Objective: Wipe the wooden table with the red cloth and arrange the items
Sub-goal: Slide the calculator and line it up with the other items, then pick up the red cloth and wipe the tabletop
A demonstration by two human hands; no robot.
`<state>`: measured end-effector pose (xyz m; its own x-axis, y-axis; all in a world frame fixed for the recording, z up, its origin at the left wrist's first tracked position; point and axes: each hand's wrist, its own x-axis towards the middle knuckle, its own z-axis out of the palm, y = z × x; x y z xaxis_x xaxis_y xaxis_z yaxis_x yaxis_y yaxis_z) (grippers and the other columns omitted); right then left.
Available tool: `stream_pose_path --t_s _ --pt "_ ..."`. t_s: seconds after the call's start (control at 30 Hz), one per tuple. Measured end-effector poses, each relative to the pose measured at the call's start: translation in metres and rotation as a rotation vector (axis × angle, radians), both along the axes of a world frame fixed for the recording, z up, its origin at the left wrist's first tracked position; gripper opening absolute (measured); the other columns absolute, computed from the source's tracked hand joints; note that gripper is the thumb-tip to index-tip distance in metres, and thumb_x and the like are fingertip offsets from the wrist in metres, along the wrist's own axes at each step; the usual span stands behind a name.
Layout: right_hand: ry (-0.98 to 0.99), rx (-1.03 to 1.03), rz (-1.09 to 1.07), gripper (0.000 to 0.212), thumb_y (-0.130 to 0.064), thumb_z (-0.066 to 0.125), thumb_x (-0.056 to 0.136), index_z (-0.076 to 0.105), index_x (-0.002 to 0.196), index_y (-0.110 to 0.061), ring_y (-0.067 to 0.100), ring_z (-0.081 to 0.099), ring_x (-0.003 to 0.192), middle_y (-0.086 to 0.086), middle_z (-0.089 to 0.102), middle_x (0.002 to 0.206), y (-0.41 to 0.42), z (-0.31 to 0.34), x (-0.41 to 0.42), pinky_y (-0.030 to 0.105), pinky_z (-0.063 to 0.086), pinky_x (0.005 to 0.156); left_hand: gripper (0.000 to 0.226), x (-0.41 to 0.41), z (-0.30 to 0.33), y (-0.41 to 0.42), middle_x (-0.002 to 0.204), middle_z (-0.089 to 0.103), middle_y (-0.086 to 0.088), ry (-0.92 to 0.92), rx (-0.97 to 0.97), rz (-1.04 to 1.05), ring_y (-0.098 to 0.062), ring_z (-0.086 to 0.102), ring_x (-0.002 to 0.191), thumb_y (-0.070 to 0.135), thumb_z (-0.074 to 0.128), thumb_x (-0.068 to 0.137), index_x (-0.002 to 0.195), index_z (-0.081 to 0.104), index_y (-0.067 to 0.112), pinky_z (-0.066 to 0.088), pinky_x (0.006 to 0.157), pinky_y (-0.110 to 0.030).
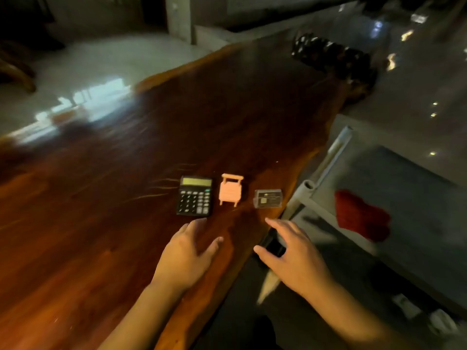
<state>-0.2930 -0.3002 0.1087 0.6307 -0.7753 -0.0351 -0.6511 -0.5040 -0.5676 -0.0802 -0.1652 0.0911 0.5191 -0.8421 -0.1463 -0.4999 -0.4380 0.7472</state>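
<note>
A row of three items lies near the right edge of the wooden table (106, 223): a black calculator (194, 196), a small pale wooden chair-shaped stand (230, 190) and a clear card box (267, 198). The red cloth (361, 215) lies crumpled on a grey surface (409, 188) to the right of the table. My left hand (188, 253) hovers flat over the wood just below the calculator, fingers apart. My right hand (294, 251) is past the table's edge, fingers spread around a small black object (274, 245); whether it grips it is unclear.
A dark patterned bundle (333, 55) sits at the table's far right end. A metal frame rail (328, 160) borders the grey surface beside the table. Shiny floor lies beyond the table's left edge. The view is dim and motion-blurred.
</note>
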Motion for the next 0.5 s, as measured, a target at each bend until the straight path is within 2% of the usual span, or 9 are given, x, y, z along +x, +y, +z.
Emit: stream_pose_path --t_s 0.17,0.27,0.37,0.43,0.5 --pt "-0.091 -0.016 -0.171 0.059 -0.064 0.06 0.081 0.05 0.137 -0.047 -0.007 0.041 0.118 -0.03 0.043 0.127 -0.058 0.016 -0.06 0.014 0.035 0.085 0.071 -0.047 0.021 -0.07 0.135 0.052 0.013 -0.059 -0.047 -0.062 0.004 0.053 0.104 0.064 0.06 0.083 0.144 0.039 0.035 0.042 0.083 -0.016" --pt "-0.142 0.038 -0.266 0.049 -0.055 0.066 0.086 0.055 0.132 -0.043 -0.001 0.049 0.118 -0.026 0.049 0.126 -0.1 0.017 -0.101 0.026 0.047 0.093 0.061 -0.082 0.029 -0.123 0.127 0.052 0.019 -0.029 -0.075 -0.1 0.009 0.051 0.096 0.062 0.06 0.085 0.138 0.043 0.039 0.039 0.078 -0.012" --pt "-0.168 0.082 -0.35 0.043 -0.048 0.069 0.089 0.06 0.129 -0.036 0.005 0.054 0.112 -0.019 0.051 0.12 -0.149 0.011 -0.141 0.03 0.049 0.091 0.05 -0.12 0.029 -0.178 0.119 0.06 0.021 0.056 -0.061 -0.152 0.011 0.057 0.095 0.055 0.063 0.087 0.132 0.05 0.037 0.042 0.069 -0.009" --pt "-0.172 0.118 -0.412 0.04 -0.047 0.07 0.089 0.062 0.127 -0.035 0.008 0.055 0.107 -0.015 0.053 0.116 -0.177 0.003 -0.163 0.028 0.046 0.086 0.048 -0.143 0.021 -0.214 0.111 0.066 0.017 0.103 -0.053 -0.161 0.008 0.062 0.094 0.053 0.065 0.086 0.129 0.054 0.033 0.049 0.072 -0.012" --pt "-0.168 0.164 -0.462 0.038 -0.048 0.069 0.089 0.061 0.124 -0.038 0.006 0.055 0.098 -0.016 0.053 0.108 -0.203 -0.008 -0.182 0.025 0.045 0.077 0.054 -0.165 0.011 -0.247 0.113 0.066 0.012 0.117 -0.021 -0.167 -0.002 0.064 0.098 0.056 0.065 0.086 0.13 0.054 0.028 0.055 0.084 -0.026"
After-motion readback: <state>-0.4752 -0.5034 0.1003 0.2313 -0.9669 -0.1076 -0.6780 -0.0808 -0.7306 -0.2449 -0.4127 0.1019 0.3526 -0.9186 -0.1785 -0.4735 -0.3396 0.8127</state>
